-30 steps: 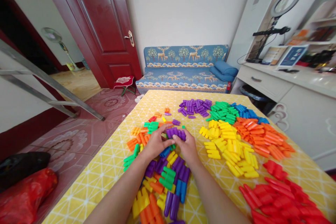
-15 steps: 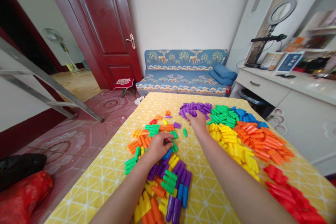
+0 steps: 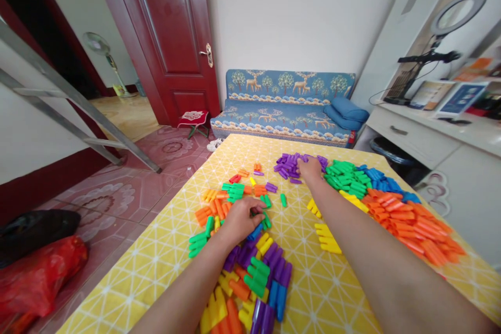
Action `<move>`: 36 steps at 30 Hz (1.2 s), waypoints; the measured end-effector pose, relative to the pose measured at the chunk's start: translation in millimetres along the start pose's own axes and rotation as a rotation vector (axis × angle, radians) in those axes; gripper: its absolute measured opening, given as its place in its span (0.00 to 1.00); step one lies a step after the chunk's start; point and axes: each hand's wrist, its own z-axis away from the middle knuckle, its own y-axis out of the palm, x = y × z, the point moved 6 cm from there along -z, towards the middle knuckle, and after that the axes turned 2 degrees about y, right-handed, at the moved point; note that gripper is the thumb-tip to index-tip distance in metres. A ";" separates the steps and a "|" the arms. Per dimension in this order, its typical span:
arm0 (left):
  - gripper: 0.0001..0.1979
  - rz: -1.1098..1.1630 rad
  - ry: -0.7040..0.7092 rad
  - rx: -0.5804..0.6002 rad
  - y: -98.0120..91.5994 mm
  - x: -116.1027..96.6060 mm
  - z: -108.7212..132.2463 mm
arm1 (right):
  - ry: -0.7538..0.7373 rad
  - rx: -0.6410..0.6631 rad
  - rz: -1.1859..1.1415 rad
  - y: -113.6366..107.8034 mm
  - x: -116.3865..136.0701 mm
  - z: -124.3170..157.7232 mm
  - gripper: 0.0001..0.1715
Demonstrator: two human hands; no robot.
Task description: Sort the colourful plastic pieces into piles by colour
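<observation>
My right hand (image 3: pixel 311 169) is at the pile of purple plastic tube-shaped blocks (image 3: pixel 288 165), its fingers curled down among them. Whether a block is between its fingertips is hidden. Over the mixed heap my left hand (image 3: pixel 243 217) hovers with fingers bent and thumb drawn in; what it pinches, if anything, I cannot make out. Green blocks (image 3: pixel 266 201) lie just beyond its fingertips. Nearer to me, the heap has joined purple blocks (image 3: pixel 279 267), a green row (image 3: pixel 257 276), blue blocks (image 3: pixel 281 300) and yellow blocks (image 3: pixel 214 309). A single green block (image 3: pixel 283 200) lies between my hands.
Sorted piles of green (image 3: pixel 348 177), blue (image 3: pixel 385 183) and orange blocks (image 3: pixel 410 219) lie on the right of the yellow tablecloth (image 3: pixel 136 276). Yellow blocks (image 3: pixel 327 238) show beside my right forearm. Beyond the table stand a blue sofa (image 3: pixel 270 115) and a white cabinet (image 3: pixel 422 138).
My right hand has moved farther into the purple pile, and its forearm now covers part of the yellow pile. My left hand stays over the heap. The view has turned slightly left.
</observation>
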 end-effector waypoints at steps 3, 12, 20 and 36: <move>0.11 0.000 0.002 0.000 0.4 0.3 0.2 | 0.043 -0.057 0.015 -10.4 -6.2 -4.8 0.15; 0.13 0.001 0.001 0.007 1.0 1.3 -0.4 | 0.014 -0.059 -0.139 -9.9 -3.3 -7.4 0.25; 0.12 0.019 -0.001 0.000 1.7 3.2 -0.8 | -0.101 -0.021 -0.272 -4.4 25.3 61.2 0.22; 0.07 0.005 0.047 -0.001 1.0 -0.9 -1.4 | -0.675 0.255 0.166 19.4 40.8 202.1 0.24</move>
